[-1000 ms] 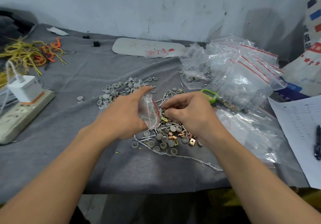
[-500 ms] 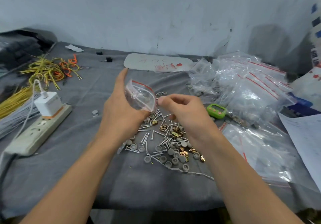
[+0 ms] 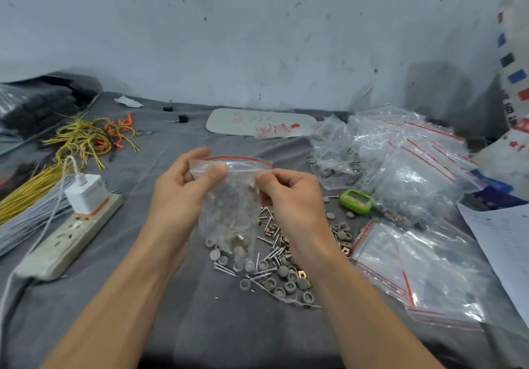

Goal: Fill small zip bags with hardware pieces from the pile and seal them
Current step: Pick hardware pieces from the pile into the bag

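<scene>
While aloft, zip bag [image 3: 232, 214] between fingertips [image 3: 217, 172]

I see zip bag [image 3: 234, 200] pinched at top edge by left grip [image 3: 183, 194] and right grip [image 3: 294, 200], above centre of surface [image 3: 206, 328]. Hardware pile [image 3: 282, 268] on surface under bag, spreading right. Power strip [image 3: 71, 234] at left, charger [image 3: 86, 194] plugged on top. Loose wires [image 3: 88, 137] behind strip. Timer [image 3: 355, 201] right of pile; filled bags [image 3: 400, 154] heaped behind it. Flat bags [image 3: 415, 265] near right, paper sheet [image 3: 503, 242] at right edge. Flat card [image 3: 257, 124] at back by wall.
</scene>
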Demonstrator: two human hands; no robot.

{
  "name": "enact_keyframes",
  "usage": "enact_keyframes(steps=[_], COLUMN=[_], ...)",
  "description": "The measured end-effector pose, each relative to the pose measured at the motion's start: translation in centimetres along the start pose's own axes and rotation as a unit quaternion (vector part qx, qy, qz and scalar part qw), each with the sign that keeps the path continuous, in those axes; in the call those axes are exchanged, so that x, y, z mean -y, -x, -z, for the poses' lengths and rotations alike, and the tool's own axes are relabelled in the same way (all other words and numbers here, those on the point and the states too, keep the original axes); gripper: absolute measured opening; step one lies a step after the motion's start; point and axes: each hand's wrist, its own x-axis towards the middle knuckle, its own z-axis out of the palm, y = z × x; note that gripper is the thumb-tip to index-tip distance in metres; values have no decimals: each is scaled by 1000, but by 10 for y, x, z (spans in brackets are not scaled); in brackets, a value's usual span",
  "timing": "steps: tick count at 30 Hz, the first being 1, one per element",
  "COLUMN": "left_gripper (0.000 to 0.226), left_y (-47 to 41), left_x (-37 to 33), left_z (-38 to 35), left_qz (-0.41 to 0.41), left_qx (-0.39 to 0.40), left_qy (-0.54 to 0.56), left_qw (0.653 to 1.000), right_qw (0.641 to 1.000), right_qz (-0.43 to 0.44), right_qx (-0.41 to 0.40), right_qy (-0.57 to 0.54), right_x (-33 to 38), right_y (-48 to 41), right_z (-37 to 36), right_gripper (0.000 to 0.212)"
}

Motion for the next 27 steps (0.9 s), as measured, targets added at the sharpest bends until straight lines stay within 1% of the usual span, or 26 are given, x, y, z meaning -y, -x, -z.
enact_keyframes(steps=[1, 2, 3, 5, 6, 10, 12, 16, 18, 21, 24, 27], left_gripper=[46, 32, 23, 13, 14, 32, 34, 32, 24, 13, 13, 11], left_y=[-1, -1, -1, -2, -2, -1, -1, -1, -1, -1, 0, -1], left_x=[-2, -2, -2, 0, 0, -3, -2, -3, -3, -3, -3, -4], left_z=[0, 0, 1, 3, 4, 4, 5, 6, 6, 5, 4, 4], left_qz=[5, 3, -1, -5, -4, 4, 14, 47, 57, 50, 40, 33], left_qx=[-9, -19, -30, -42, -41, -30, -35, -38, -38, -37, -36, -29], left_qy=[28, 34, 27, 16, 15, 1, -13, -41, -54, -78, -80, -69], left_qw=[1000, 999, 999, 999, 999, 1000, 999, 997, 996, 995, 995, 997], right_qw=[1000, 1000, 1000, 999, 999, 999, 998, 995, 993, 989, 986, 987], right_qz=[1, 1, 2, 8, 8, -6, -17, -57, -72, -82, -73, -68], right_qx=[-4, -12, -21, -32, -35, -40, -39, -34, -33, -27, -25, -31], right_qy=[-5, -1, 5, 15, 12, -28, -42, -70, -91, -122, -145, -139], right_x=[0, 0, 0, -1, -1, 0, 1, 3, 4, 6, 4, 1], right_y=[-1, -1, -2, -2, -3, -3, -3, -2, -1, 0, 0, -1], right_z=[2, 5, 7, 12, 14, 18, 21, 27, 31, 36, 35, 31], right_gripper=[28, 23, 19, 21, 21, 19, 17, 22, 21, 26, 35, 41])
